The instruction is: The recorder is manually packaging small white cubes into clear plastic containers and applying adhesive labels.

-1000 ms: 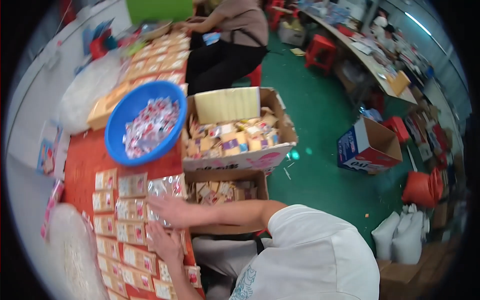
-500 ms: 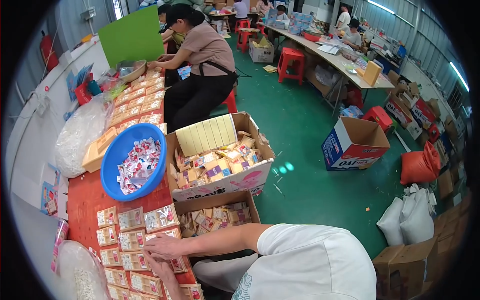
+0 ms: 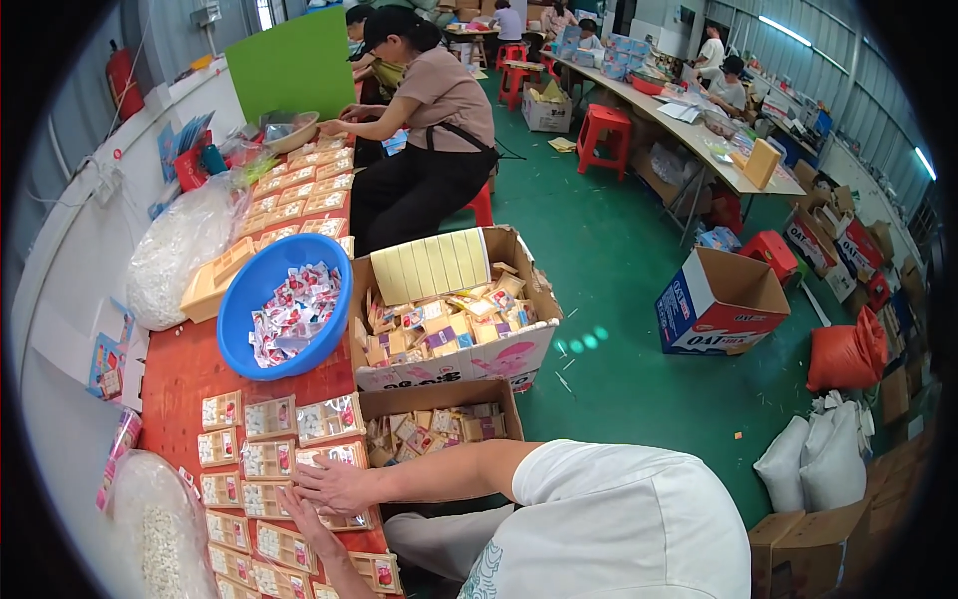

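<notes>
Rows of small tan compartment trays [image 3: 269, 459] lie on the red tabletop, holding white pieces and pink-and-red packets, some under clear film. My right hand [image 3: 337, 483] reaches in from the right, palm down over the trays of the right column, its fingers stretched and spread. Just below it, my left hand [image 3: 315, 527] comes up from the lower edge with fingers extended, near a filled tray [image 3: 265, 497] in the middle column. The two hands are close together and partly cover the trays beneath. No grasped thing shows in either hand.
Beyond the trays stands a blue basin [image 3: 230, 324] of small packets. Cardboard boxes [image 3: 459, 371] of tan pieces adjoin the table. Bags of white pieces [image 3: 165, 544] lie along the left. A co-worker [image 3: 439, 140] sits farther along the table.
The view has shifted, so the basin and boxes appear slightly farther right. My hands have stayed over the same area, with the right hand's fingers now more visibly spread.
</notes>
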`<state>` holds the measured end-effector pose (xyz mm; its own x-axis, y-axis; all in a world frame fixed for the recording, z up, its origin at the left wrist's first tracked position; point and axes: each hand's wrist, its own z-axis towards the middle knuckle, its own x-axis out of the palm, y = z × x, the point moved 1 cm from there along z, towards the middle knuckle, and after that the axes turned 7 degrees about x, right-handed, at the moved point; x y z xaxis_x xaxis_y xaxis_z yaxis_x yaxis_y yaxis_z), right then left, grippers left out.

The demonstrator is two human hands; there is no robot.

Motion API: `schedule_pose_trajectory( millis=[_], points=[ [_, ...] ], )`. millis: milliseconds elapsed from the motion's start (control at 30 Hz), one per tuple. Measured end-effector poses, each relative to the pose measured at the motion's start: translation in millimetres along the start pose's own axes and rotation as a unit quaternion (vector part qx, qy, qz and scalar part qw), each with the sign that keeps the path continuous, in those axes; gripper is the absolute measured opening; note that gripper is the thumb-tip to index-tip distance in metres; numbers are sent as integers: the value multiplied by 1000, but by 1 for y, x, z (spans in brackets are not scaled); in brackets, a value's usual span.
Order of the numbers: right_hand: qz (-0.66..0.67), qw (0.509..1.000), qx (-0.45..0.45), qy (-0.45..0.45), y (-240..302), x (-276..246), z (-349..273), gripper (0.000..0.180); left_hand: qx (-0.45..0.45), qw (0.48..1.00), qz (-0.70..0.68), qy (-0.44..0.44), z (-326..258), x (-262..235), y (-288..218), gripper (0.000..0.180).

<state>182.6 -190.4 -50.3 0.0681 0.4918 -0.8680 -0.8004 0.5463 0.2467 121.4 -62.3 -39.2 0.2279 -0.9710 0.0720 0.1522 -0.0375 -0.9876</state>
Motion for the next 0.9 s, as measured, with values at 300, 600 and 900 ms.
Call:
schedule_pose_trajectory(
  millis=[300,600,900],
  points=[
    [-13,997,67,22,22,0,-2,62,3,1000,7,8,-1,5,-3,68],
    [-1,998,59,15,20,3,1,68,17,999,24,15,-1,10,-8,68],
    [0,998,40,45,21,5,-3,71,89,984,156,-13,-22,15,-31,60]
  ],
)
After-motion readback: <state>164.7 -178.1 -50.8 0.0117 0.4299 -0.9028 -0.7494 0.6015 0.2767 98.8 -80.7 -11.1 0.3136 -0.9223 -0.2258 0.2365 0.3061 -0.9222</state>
